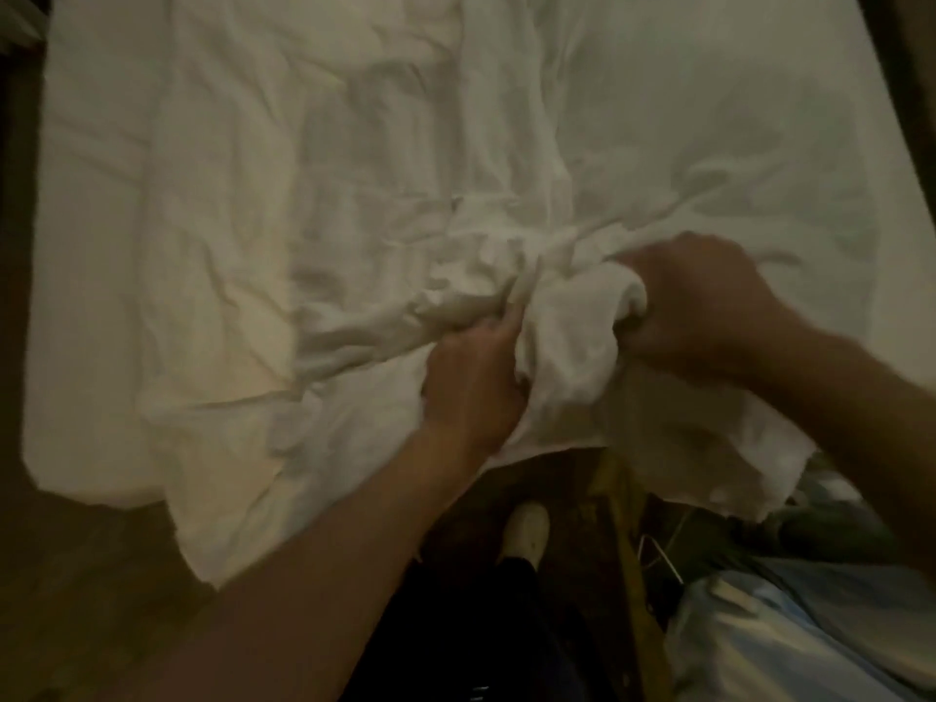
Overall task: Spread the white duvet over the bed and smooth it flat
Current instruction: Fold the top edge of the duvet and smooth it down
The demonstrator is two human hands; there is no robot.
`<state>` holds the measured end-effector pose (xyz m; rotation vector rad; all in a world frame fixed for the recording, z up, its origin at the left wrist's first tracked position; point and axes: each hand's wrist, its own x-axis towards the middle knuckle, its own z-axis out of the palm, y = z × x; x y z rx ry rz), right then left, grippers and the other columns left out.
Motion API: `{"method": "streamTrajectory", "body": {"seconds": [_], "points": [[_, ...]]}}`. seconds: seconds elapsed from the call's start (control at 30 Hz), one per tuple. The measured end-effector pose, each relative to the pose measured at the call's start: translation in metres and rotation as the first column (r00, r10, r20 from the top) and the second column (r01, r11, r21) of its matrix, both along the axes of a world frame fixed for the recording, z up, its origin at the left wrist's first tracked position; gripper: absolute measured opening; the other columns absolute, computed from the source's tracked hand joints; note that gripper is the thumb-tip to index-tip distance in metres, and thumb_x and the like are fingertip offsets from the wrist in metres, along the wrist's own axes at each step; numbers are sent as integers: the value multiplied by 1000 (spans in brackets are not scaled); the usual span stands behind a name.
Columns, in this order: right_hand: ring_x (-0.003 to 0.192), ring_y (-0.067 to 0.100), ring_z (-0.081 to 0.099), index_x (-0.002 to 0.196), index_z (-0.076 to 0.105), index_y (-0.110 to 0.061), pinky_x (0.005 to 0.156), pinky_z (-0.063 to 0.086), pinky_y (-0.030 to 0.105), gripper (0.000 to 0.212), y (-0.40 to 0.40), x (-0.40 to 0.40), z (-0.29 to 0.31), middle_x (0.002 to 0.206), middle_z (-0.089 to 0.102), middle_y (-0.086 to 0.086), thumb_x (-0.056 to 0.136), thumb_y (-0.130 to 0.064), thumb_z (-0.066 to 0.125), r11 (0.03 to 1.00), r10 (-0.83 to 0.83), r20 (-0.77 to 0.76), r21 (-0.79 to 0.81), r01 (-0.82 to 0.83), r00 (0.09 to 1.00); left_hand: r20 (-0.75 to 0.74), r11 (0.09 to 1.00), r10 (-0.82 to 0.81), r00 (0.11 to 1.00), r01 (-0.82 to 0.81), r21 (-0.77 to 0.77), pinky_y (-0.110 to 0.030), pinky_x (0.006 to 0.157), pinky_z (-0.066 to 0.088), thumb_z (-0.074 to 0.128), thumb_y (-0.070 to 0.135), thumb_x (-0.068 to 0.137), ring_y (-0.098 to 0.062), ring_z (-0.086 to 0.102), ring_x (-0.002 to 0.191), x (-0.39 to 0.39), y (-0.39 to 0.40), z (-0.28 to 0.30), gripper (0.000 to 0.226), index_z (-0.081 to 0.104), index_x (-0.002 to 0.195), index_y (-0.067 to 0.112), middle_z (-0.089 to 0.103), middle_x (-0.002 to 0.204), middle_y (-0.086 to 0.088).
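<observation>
The white duvet (pixel 314 205) lies crumpled across the bed, filling most of the frame, with a tight bunch gathered at lower centre. The left hand (pixel 471 382) grips a fold at the bunch's left side; the right hand (pixel 699 301) is clenched round the wad of cloth beside it. To do this well, I'd say draw the two hands apart along the near edge, lift, and shake the bunch out before pressing creases flat. The room is dim; dark flooring (pixel 76 600) shows at lower left, a pale shoe (pixel 527 529) below the bed's edge, bluish fabric (pixel 790 635) at lower right.
</observation>
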<state>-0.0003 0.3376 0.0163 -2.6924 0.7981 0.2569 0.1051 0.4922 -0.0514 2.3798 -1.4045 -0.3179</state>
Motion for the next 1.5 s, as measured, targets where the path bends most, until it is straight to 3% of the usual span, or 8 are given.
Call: {"method": "streamTrajectory", "body": {"seconds": [0.17,0.5,0.63,0.8,0.93,1.1,1.27,1.5], "points": [[79,29,55,93,57,-22,69,36,31,21,-48,59,8,94,65,8,77,-30,70,1000,6,-126,12,-4,992,84,884,-231,969,173,434,-36,83,44,64,31,82,-34,60,109,74,-61,63,36,62,116,21,66,116,-10],[144,44,21,154,24,-8,117,15,57,97,30,66,-13,155,23,28,72,-37,69,946,-121,214,-273,178,969,-154,899,106,982,-28,438,-31,77,43,44,52,95,-27,65,103,135,-98,25,33,68,102,29,71,110,0],[143,50,20,150,30,-1,115,16,63,116,27,82,-56,153,22,34,57,-48,82,963,-164,-90,-232,140,982,-344,910,176,923,-20,413,-30,79,44,61,37,86,-26,63,107,155,-103,19,25,61,110,29,68,112,-1],[95,38,62,113,66,-4,82,51,43,52,-10,152,-91,106,64,20,67,-26,76,977,-56,-218,-214,8,974,-208,963,266,941,-268,16,-41,111,34,60,61,77,-29,44,131,137,-52,9,87,34,148,18,48,141,-12],[76,33,66,91,62,-9,61,42,34,23,-38,178,-70,84,64,12,76,-23,72,990,0,-243,-139,-34,970,110,873,176,978,-207,442,-64,113,5,67,76,56,-47,15,143,102,-7,6,129,10,156,18,12,157,-29],[97,26,64,105,56,-16,72,38,31,23,-76,202,-31,105,65,6,89,-33,57,965,200,-373,-85,-248,906,-64,772,149,987,-76,631,-42,109,32,59,34,91,-31,41,134,173,-71,-13,58,43,143,14,43,148,-15],[105,26,60,110,60,-12,84,45,30,29,-177,250,13,117,62,10,82,-20,66,972,235,-440,80,-222,867,28,810,-382,924,320,492,-30,76,39,64,29,87,-32,62,96,299,-162,69,30,67,101,3,64,101,-15],[124,25,51,128,51,-23,111,27,44,32,-200,284,-36,131,56,1,98,-30,45,932,15,-511,-305,-198,859,160,762,-147,976,9,648,-35,104,36,51,16,96,-27,54,122,300,-229,17,37,53,131,6,56,135,-13]]}}
